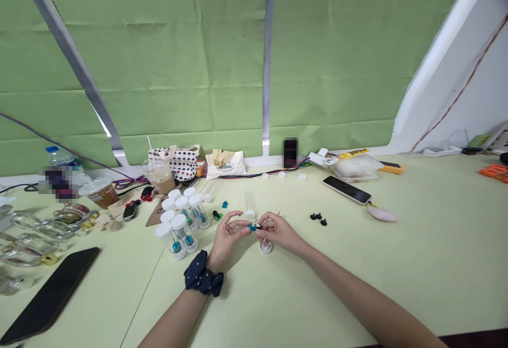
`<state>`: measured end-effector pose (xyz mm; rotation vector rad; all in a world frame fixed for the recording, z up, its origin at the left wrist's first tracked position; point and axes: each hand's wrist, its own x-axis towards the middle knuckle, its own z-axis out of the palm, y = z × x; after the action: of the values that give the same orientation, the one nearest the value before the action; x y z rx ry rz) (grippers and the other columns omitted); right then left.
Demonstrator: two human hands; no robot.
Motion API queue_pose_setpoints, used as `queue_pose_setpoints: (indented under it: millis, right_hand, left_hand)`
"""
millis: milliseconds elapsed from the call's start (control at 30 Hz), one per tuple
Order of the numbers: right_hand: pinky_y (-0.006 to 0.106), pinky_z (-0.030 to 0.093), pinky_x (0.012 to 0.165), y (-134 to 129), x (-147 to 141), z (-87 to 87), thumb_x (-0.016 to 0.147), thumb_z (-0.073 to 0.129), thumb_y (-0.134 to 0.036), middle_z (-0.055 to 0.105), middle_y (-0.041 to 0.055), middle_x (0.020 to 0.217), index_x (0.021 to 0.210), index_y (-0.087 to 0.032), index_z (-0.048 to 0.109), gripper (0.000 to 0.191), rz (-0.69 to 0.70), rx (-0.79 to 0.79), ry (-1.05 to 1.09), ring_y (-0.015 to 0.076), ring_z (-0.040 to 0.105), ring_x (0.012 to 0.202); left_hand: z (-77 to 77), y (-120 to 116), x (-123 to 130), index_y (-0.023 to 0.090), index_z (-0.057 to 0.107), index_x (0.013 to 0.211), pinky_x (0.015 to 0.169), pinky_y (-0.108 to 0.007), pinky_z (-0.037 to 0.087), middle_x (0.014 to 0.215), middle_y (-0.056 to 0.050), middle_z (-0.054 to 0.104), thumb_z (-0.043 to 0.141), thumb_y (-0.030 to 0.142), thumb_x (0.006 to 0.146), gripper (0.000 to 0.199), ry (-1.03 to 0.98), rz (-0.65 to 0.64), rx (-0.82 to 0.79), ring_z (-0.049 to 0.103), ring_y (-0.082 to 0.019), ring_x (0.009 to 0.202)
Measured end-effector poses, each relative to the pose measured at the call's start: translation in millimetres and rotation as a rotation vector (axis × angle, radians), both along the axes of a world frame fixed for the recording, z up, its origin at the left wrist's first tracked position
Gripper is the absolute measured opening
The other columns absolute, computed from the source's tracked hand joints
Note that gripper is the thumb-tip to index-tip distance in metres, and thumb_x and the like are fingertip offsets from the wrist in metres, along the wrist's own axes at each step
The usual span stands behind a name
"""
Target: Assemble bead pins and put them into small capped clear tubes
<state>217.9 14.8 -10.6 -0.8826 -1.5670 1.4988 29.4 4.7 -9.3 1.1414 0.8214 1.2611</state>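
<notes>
Right now I have both hands close together above the worktop (357, 253), fingertips nearly meeting. With my left hand (228, 238) I pinch the small blue piece (252, 227) between thumb and finger, my other fingers loosely curled. My right hand (278, 230) is closed on a small black piece (259, 227) just beside the blue one; whether the two pieces are joined, I cannot tell. Below my right fingers is a white ring (265, 248), and just beyond my hands a clear tube (249, 200) stands on its white cap (250, 214). Near my left hand lie some dark green bits (216, 214) and a spare blue bit (225, 204). Left of them stands a cluster of capped tubes (188, 239), several with blue or green pieces inside. To the right of my right hand are loose black bits (318, 217), with a pale-edged phone (346, 190) farther off. I wear a dark dotted scrunchie (201, 276) on my left wrist.
</notes>
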Motion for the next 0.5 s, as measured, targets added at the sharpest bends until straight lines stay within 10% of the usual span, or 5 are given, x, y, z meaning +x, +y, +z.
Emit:
queue_pose_setpoints:
  millis: [233,500]
  right_hand:
    - [0.020,0.034,0.037,6,0,-4.8,0.082,0.038,-0.062,0.060,0.0014,0.051,0.073,-0.014,0.054,0.051,-0.069,-0.002,-0.165,0.0073,0.043,0.035]
    - [0.025,0.039,0.062,15,17,-10.7,0.077,0.056,-0.022,0.061,0.0011,0.076,0.078,-0.019,0.064,0.009,-0.207,0.445,-0.626,0.0124,0.055,0.065]
  left_hand:
    - [-3.0,0,-1,0.020,0.050,0.106,0.077,-0.037,0.051,0.086,-0.005,0.068,0.075,0.021,0.064,0.050,-0.029,-0.013,-0.020,0.065,-0.019,0.078]
    - [-2.9,3,-2,0.026,0.044,0.117,0.078,-0.036,0.052,0.091,-0.002,0.061,0.070,0.023,0.070,0.053,-0.149,-0.004,-0.058,0.064,-0.021,0.092]
